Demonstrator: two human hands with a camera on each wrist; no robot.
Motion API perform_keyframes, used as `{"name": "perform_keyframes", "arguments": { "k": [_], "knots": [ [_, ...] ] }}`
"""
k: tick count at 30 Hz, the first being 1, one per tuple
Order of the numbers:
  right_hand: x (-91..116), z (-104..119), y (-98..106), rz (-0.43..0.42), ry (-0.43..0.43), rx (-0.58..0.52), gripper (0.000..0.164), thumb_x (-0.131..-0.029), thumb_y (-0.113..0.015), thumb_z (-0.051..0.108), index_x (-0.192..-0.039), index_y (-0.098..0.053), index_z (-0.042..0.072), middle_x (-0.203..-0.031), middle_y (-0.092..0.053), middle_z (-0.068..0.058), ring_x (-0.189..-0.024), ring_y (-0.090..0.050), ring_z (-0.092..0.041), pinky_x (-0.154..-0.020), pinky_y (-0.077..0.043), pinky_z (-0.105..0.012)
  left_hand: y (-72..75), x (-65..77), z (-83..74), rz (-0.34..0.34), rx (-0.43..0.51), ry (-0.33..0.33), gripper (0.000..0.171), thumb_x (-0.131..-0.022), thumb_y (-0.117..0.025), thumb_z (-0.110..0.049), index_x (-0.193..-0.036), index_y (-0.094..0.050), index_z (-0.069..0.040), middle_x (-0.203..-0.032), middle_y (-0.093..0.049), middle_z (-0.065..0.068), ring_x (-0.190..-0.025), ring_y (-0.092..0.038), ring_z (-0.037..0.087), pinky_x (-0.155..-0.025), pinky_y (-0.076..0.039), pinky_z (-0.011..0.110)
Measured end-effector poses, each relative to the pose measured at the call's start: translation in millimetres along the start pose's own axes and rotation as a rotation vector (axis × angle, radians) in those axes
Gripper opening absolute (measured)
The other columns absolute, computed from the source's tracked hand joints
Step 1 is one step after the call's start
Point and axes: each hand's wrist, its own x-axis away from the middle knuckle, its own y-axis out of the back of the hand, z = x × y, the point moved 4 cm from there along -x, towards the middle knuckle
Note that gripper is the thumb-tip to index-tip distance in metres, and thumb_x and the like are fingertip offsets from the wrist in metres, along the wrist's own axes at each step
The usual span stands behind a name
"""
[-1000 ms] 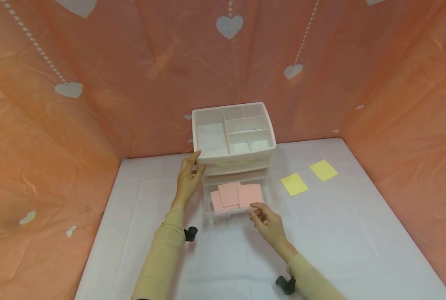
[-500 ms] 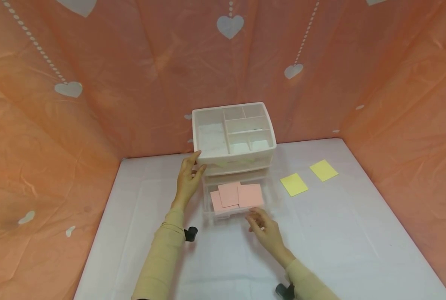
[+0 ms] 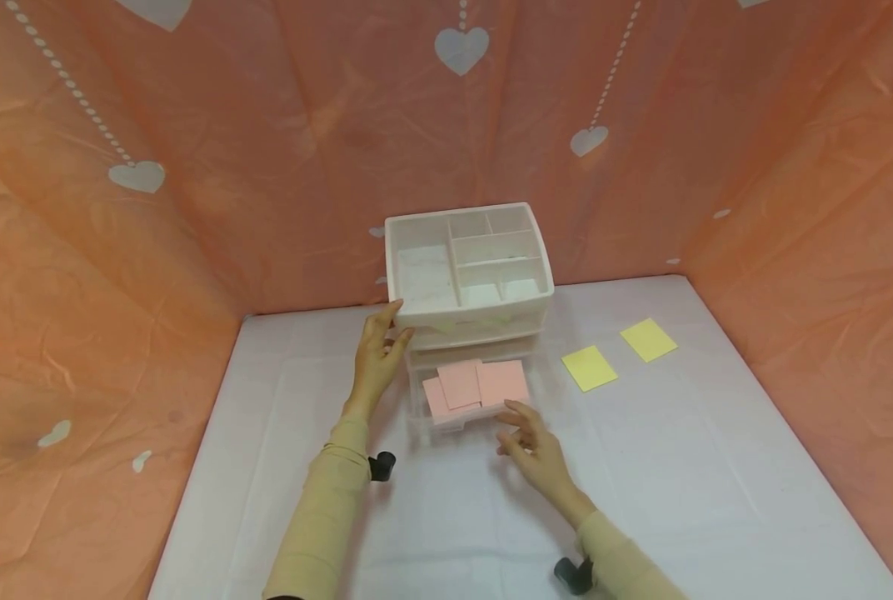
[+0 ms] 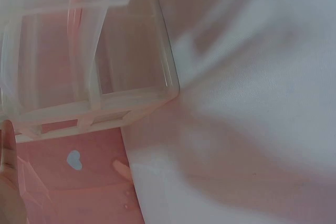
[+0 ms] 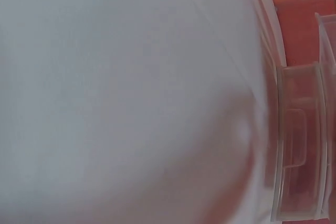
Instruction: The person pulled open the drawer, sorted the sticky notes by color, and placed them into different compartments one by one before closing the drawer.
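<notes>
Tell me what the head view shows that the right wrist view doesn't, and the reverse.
Only the head view shows two yellow notes on the table, the compartmented top tray, and the left hand touching that tray's front left corner.

Only the right wrist view plainly shows the front of a lower drawer, with its rectangular handle outline.

Both show the table, the orange backdrop and part of the pulled-out clear drawer.
</notes>
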Motion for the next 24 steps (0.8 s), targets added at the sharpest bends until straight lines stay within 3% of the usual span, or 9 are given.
{"name": "perform_keyframes", "arguments": {
  "k": [8,16,17,20,24],
  "knots": [
    [-10,2,-9,0.061,-0.012,-0.039,0.048,-0.084,-0.057,-0.012,-0.128,-0.038,-0.01,-0.107,-0.057,-0.037,-0.062,-0.063,-0.033,-0.058,-0.056,-0.025,0.8,0.1,-0.1,-0.003,-0.003,-0.009,0.047,-0.091,-0.06,-0.019,-0.135,-0.044,-0.02,-0.112,-0.049,0.016,-0.103,-0.05,0.028,-0.075,-0.056,0.038],
    [-14,0,-13,0.059,-0.001,-0.054,0.036,-0.085,-0.055,-0.013,-0.117,-0.041,-0.011,-0.107,-0.058,-0.035,-0.063,-0.063,-0.035,-0.058,-0.058,-0.034,0.5,1.0,0.6,0.002,-0.007,0.013,0.047,-0.091,-0.059,-0.019,-0.136,-0.043,-0.022,-0.114,-0.049,0.016,-0.104,-0.05,0.026,-0.078,-0.055,0.039],
    [-14,-1,-13,0.061,-0.035,-0.061,0.032,-0.086,-0.055,-0.012,-0.115,-0.041,-0.011,-0.108,-0.058,-0.034,-0.064,-0.064,-0.033,-0.059,-0.058,-0.034,0.5,0.9,0.7,0.001,-0.008,0.013,0.047,-0.092,-0.059,-0.019,-0.135,-0.043,-0.023,-0.114,-0.049,0.016,-0.104,-0.05,0.027,-0.078,-0.055,0.039],
    [-14,-16,-16,0.036,-0.256,-0.161,0.023,-0.09,-0.054,-0.004,-0.109,-0.043,-0.008,-0.115,-0.057,-0.031,-0.066,-0.066,-0.02,-0.067,-0.058,-0.031,0.2,0.8,0.7,0.007,-0.009,0.011,0.047,-0.092,-0.059,-0.019,-0.136,-0.043,-0.023,-0.115,-0.048,0.016,-0.104,-0.05,0.027,-0.078,-0.055,0.04],
    [-15,-45,-20,-0.137,-0.56,-0.365,0.019,-0.093,-0.055,0.011,-0.103,-0.047,-0.002,-0.117,-0.058,-0.023,-0.071,-0.065,-0.006,-0.071,-0.057,-0.023,-0.4,0.4,-0.3,0.002,-0.006,-0.001,0.047,-0.091,-0.059,-0.018,-0.135,-0.043,-0.022,-0.114,-0.048,0.017,-0.104,-0.05,0.027,-0.077,-0.055,0.04]
  ]
}}
